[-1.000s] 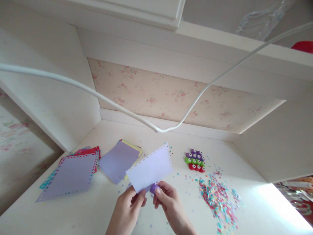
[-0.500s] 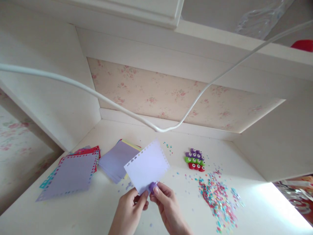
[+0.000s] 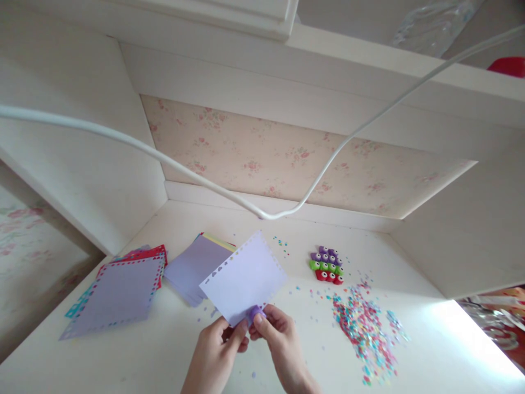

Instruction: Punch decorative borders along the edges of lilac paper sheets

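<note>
A light purple sheet of paper [image 3: 246, 279] is held up above the white tabletop, with small shapes punched along two of its edges. My left hand [image 3: 219, 350] pinches its lower corner between thumb and fingers. In my right hand [image 3: 276, 339] is a small purple craft punch [image 3: 255, 313], set at the sheet's near edge with my thumb on top. Its mouth is hidden by my fingers. Behind the sheet lies a stack of plain purple paper [image 3: 197, 265], with yellow showing beneath.
Punched purple, red and turquoise sheets [image 3: 118, 290] are piled at the left. Several purple, green and red craft punches [image 3: 327, 265] stand in rows at the right. Nearer lies a heap of colourful paper confetti [image 3: 365, 328]. A white cable [image 3: 262, 214] hangs across the view.
The paper has tilted slightly, its left corner shifting left. The punch has moved a little left along the near edge. Both hands keep their hold.
</note>
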`<state>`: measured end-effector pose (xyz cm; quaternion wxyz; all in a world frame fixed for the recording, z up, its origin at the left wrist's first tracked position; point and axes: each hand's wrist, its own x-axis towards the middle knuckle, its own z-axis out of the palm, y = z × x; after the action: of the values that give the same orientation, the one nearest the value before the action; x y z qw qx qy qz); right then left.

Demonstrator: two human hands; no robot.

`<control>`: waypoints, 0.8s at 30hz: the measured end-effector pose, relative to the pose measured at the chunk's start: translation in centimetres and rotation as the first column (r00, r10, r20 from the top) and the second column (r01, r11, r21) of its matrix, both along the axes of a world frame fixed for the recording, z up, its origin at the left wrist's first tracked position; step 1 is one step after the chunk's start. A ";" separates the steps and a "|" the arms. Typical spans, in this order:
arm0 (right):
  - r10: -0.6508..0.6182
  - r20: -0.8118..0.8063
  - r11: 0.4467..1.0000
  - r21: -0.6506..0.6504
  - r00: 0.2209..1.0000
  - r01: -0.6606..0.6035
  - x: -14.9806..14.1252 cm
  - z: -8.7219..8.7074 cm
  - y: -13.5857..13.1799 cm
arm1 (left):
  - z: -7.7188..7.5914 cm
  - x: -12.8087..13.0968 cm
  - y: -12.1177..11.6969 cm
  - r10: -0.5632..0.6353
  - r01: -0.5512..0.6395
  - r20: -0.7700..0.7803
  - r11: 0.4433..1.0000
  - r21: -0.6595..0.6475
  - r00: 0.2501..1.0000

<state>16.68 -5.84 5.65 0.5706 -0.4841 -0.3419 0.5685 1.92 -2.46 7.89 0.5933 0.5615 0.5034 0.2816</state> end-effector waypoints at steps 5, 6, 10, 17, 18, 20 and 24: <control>-0.047 0.034 0.999 -0.017 0.998 0.048 0.1 0.3 0.1 | 0.0 0.1 0.1 0.010 -0.009 0.032 0.999 -0.036 0.999; -0.059 0.044 0.998 -0.023 0.997 0.060 0.1 0.3 0.1 | 0.0 0.1 0.1 0.017 -0.016 0.038 0.999 -0.044 0.999; -0.077 0.053 0.996 -0.042 0.996 0.079 0.0 0.2 0.2 | 0.3 0.2 0.1 0.041 -0.038 0.052 0.997 -0.065 0.998; -0.057 0.041 0.997 -0.040 0.998 0.059 0.0 0.2 0.2 | 0.0 0.0 0.1 0.031 -0.030 0.036 0.999 -0.032 0.999; -0.055 0.045 0.998 -0.036 0.997 0.057 0.0 0.3 0.2 | -0.1 -0.1 0.1 0.029 -0.028 0.032 0.999 -0.034 0.999; -0.054 0.057 0.998 -0.023 0.997 0.055 0.0 0.7 0.3 | -0.2 -0.1 0.1 0.025 -0.024 0.026 0.999 -0.040 0.999; -0.074 0.078 0.997 -0.022 0.994 0.076 -0.1 1.5 0.5 | 0.0 0.0 0.0 0.031 -0.029 0.034 0.998 -0.048 0.999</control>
<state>16.56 -5.35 7.12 0.5717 -0.5253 -0.3383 0.5318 1.91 -2.45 7.86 0.6107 0.5349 0.5079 0.2880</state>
